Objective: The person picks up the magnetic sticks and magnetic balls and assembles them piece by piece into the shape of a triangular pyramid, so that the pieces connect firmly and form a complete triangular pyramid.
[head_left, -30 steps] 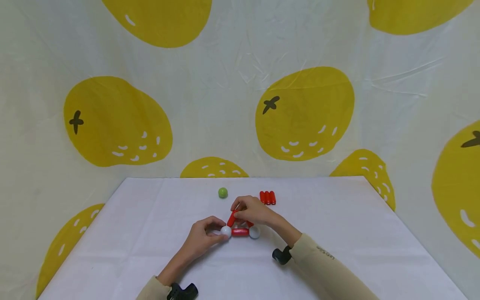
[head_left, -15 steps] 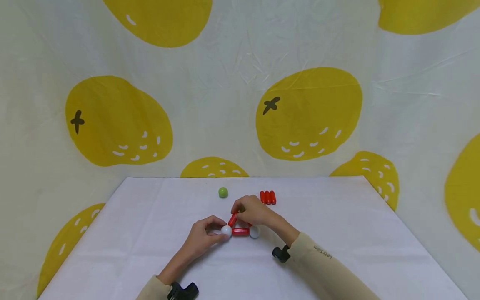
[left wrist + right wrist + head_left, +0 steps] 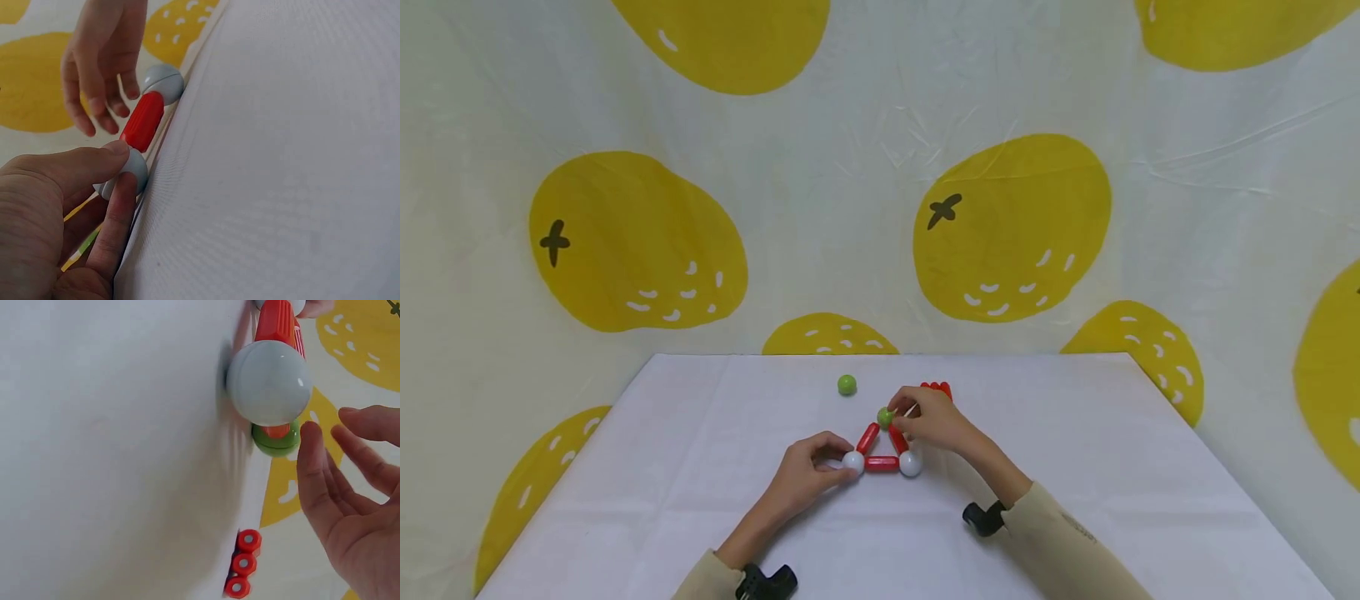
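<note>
Fingers of the left hand [image 3: 808, 467]: near-left white ball [image 3: 853, 460] being pinched between thumb and fingertip. Fingers of the right hand [image 3: 928, 418]: being held released, parted and loosely bent, just beside the corner green ball [image 3: 884, 418]; whether it is being touched cannot be told.

Triangular frame [image 3: 882, 464], one, being supported flat on the white tablecloth [image 3: 647, 500], between the hands. Corners: being formed by the pinched white ball, the near-right white ball [image 3: 911, 463] and, at the far point, the corner green ball. Sides: being formed by the near red rod [image 3: 876, 463], left red rod [image 3: 868, 438] and right red rod [image 3: 898, 440].

Second green ball [image 3: 847, 384], one: being borne by the cloth beyond the frame, to its left. Loose red rods [image 3: 244, 563], three, side by side: being partly hidden behind the right hand in the head view.

Black wrist cameras [image 3: 983, 518], two: being worn below beige sleeves [image 3: 1067, 546]. Backdrop printed with yellow fruits [image 3: 640, 242]: being displayed behind.
</note>
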Available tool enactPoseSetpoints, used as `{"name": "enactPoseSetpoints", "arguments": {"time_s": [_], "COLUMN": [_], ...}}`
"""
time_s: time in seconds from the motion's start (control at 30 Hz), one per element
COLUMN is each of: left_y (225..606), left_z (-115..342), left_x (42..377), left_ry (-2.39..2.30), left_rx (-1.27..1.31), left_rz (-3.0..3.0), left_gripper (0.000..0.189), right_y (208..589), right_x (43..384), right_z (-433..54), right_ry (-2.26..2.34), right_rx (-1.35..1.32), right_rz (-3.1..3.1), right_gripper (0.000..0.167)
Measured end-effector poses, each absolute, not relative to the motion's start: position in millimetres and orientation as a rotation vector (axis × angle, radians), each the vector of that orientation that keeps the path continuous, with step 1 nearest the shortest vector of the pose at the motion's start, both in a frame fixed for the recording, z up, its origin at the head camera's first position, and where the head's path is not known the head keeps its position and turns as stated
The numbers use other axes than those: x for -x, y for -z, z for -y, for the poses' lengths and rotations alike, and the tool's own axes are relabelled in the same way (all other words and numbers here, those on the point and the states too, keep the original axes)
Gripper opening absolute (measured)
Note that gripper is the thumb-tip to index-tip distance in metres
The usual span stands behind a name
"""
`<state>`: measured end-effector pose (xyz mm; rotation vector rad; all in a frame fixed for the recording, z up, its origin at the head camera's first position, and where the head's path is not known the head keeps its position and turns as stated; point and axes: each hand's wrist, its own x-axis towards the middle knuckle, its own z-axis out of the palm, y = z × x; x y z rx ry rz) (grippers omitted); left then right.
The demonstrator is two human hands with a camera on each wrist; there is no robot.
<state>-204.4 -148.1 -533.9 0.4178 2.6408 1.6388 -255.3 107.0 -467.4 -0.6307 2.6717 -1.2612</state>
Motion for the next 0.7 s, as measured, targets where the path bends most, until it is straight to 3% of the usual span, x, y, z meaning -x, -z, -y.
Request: {"name": "enactPoseSetpoints", "arguments": {"time_s": [0.4,0.7], "left_y": [531,528], "left_z": [149,146], "left_x": [204,204], "left_ry": [-1.653,-1.665], "left_rx": [-0.412,-0.404], "left_rz": [-2.627,-2.595], "left_gripper": [0.026,0.027], "right_y": [482,484], "right_x": [238,235], "right_z": [-122,-120], "right_ry": [1.375,1.386], "right_rx": [0.373,0.263], "right_rz": [-2.474,-2.438], "right_gripper": [0.039,0.041]}}
